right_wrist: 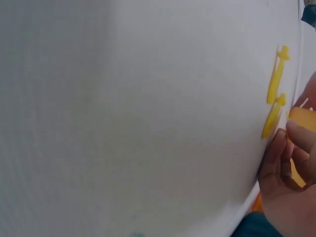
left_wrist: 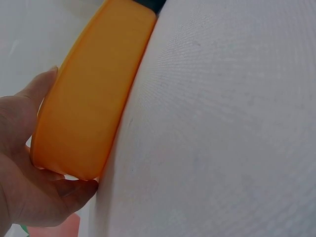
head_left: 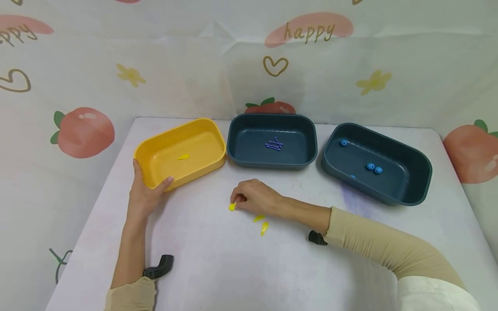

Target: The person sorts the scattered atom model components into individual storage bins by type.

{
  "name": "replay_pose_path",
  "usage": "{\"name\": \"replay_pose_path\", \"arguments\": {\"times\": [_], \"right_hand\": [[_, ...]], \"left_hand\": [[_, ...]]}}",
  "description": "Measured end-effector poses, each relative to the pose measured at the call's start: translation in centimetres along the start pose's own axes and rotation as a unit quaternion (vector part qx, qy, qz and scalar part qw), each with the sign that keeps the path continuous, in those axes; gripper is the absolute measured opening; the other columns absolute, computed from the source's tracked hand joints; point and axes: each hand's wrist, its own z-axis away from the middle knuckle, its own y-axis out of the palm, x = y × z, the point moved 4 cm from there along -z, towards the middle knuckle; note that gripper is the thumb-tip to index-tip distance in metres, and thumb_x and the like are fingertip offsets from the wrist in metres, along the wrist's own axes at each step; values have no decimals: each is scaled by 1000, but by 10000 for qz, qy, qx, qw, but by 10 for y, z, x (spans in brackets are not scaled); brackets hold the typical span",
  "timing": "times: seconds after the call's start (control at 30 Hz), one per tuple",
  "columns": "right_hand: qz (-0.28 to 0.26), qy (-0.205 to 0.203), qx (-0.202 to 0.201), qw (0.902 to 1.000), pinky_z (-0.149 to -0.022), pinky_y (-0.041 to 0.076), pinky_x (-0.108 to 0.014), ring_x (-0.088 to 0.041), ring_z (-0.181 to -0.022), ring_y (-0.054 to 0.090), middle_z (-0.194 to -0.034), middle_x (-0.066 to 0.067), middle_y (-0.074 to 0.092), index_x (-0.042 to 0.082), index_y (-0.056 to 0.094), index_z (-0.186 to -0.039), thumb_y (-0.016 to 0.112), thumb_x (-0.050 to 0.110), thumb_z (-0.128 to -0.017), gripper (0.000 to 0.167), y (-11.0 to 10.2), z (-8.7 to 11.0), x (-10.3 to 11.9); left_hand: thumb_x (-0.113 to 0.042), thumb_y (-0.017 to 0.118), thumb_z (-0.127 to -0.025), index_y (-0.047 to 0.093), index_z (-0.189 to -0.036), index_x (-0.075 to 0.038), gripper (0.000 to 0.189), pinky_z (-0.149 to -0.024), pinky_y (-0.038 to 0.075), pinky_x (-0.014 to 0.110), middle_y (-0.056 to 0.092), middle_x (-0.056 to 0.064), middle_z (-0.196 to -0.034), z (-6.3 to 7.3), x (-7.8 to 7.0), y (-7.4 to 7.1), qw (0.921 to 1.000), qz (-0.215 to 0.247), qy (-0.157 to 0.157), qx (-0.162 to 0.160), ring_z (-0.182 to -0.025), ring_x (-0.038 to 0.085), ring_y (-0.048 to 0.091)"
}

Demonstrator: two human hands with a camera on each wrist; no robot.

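Note:
My left hand (head_left: 145,196) grips the near left corner of a yellow bin (head_left: 200,166), thumb over the rim and fingers around the outer wall. In the left wrist view that hand (left_wrist: 29,163) holds the orange-looking side of the bin (left_wrist: 94,94). One small yellow paddle-shaped piece (head_left: 183,157) lies inside. At mid-table my right hand (head_left: 256,198) pinches another yellow piece (head_left: 232,207), its upper part hidden by the fingers. Two more yellow pieces (head_left: 264,228) lie on the table below the right wrist; the right wrist view shows their narrow, crosspieced ends (right_wrist: 283,54).
A dark blue bin (head_left: 272,164) with several thin purple sticks (head_left: 274,145) stands at the back middle. Angled to the right is another dark blue bin (head_left: 418,177) with several blue beads (head_left: 370,166). A printed cloth (head_left: 186,60) hangs behind the white table (head_left: 241,268).

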Motion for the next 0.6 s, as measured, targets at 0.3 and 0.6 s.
{"name": "replay_pose_path", "arguments": {"times": [0.3, 0.6], "right_hand": [[-396, 150, 6, 9991, -74, 50, -19, -3, -74, 59, -81, 9, 67, 16, 77, -89, 76, 7, -86, 10, -3, -2, -4], [-779, 136, -125, 9968, -70, 52, -20, -3, -72, 60, -80, 14, 68, 18, 78, -90, 79, 12, -85, 8, -10, -6, -2]], "left_hand": [[-45, 73, -88, -20, -153, -37, 113, -120, 12, 53, -3, 4, -167, 1, -1, -1, 10000, -38, -24, -16, -150, 36, 12], [-46, 73, -88, -21, -153, -36, 115, -120, 13, 54, -2, 5, -167, 1, -1, -1, 10000, -21, 19, 0, -150, 37, 14]]}}
